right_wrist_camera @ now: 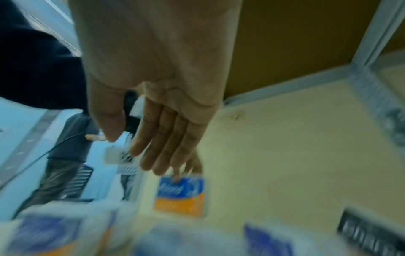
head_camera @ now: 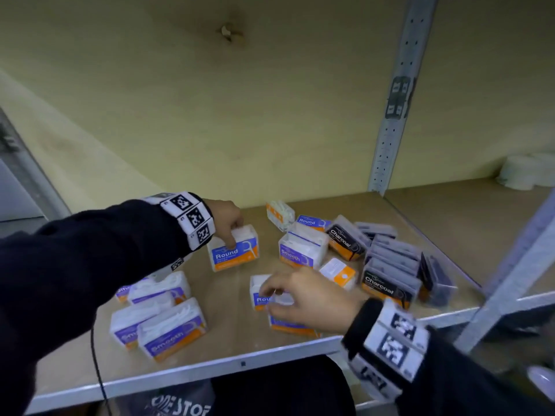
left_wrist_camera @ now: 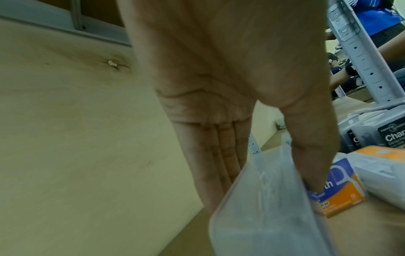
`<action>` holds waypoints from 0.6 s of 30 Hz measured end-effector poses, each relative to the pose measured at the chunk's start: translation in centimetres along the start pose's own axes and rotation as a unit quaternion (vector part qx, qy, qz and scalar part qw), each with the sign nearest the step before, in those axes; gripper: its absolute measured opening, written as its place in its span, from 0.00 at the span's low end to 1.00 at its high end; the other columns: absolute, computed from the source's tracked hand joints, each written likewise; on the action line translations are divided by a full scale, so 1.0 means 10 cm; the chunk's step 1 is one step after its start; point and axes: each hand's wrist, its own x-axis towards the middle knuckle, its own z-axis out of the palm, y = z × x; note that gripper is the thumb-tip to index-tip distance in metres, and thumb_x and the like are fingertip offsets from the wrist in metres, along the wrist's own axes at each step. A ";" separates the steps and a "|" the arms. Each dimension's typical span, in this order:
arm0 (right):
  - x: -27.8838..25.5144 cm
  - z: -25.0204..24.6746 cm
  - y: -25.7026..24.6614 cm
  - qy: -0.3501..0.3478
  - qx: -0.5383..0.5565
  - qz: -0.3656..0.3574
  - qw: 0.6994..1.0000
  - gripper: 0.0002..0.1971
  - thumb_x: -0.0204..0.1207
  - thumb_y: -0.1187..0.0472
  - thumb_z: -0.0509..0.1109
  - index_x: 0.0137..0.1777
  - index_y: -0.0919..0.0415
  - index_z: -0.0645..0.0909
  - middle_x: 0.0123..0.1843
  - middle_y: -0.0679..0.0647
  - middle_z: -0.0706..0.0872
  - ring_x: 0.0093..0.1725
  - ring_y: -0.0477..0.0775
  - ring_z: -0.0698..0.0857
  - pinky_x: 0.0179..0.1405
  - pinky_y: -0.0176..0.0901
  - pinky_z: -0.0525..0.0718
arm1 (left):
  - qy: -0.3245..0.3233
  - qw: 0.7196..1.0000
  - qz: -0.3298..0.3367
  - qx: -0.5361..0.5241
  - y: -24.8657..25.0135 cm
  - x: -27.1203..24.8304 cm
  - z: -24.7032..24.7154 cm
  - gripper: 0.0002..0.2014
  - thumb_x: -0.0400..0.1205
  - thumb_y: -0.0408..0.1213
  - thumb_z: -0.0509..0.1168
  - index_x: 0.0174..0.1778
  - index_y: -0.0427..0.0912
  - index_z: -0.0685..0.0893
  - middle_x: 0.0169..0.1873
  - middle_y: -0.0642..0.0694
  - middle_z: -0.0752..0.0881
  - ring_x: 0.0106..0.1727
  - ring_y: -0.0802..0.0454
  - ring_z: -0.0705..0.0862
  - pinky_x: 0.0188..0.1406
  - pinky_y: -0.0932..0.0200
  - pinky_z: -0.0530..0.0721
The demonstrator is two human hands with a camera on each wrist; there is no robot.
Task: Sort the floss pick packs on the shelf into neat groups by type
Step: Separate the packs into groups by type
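Wooden shelf board point(head_camera: 345, 202) with a pale yellow wall behind it, and floss pick packs scattered all across. Taking the held Round pack point(head_camera: 233, 249) as our marker: far left and nearer the front edge of it sits a cluster of Smooth packs point(head_camera: 172, 331), lying close together, some touching. Over the marker itself comes the left hand point(head_camera: 226, 216), thumb on the printed front and fingers down the back, pinching that pack upright on the board; the left wrist view shows the clear lid side between thumb point(left_wrist_camera: 313, 155) and fingers. Right of the marker and closer to the front edge, the right hand point(head_camera: 303, 295) hovers spread over a second Round pack point(head_camera: 259, 291), fingers loosely extended, gripping nothing that can be seen; the right wrist view is blurred. Further right of the marker stands another Smooth pack point(head_camera: 300, 250), then small orange-and-white packs point(head_camera: 339, 273), and farthest right the dark Charcoal packs point(head_camera: 387, 283) bunched side by side beside the grey metal upright point(head_camera: 393, 115).
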 end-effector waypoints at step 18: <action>0.31 1.53 0.24 -0.040 -0.113 0.011 0.993 0.25 0.71 0.50 0.51 0.52 0.48 0.90 0.53 0.40 0.92 0.54 0.38 0.90 0.47 0.31 0.89 | -0.063 0.997 -0.032 -0.006 0.20 0.11 0.37 0.25 0.76 0.36 0.72 0.66 0.27 0.77 0.47 0.43 0.75 0.48 0.50 0.73 0.25 0.68 0.64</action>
